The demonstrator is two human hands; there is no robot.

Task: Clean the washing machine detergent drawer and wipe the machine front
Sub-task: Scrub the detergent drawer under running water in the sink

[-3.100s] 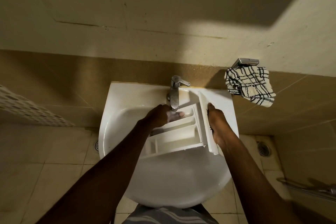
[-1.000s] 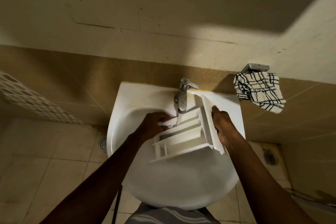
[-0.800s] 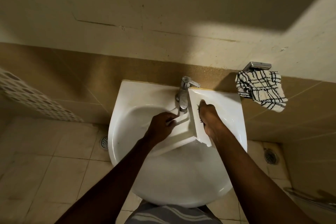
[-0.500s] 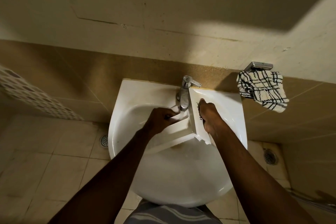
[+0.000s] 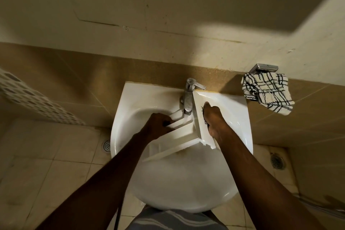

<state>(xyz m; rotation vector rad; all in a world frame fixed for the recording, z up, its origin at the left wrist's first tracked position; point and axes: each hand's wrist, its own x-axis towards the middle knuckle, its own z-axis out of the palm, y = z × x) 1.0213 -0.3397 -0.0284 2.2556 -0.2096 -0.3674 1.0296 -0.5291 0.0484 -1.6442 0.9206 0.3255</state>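
Detergent drawer, white plastic, is tilted over the bowl of the white sink, just under the tap. The left hand holds its open body, with fingers curled around an inner wall. The right hand grips the front panel, fingers closed over its edge. A checked cloth hangs on the wall at the right of the sink.

Dark script on drawer front panel, unreadable, partly covered by right hand
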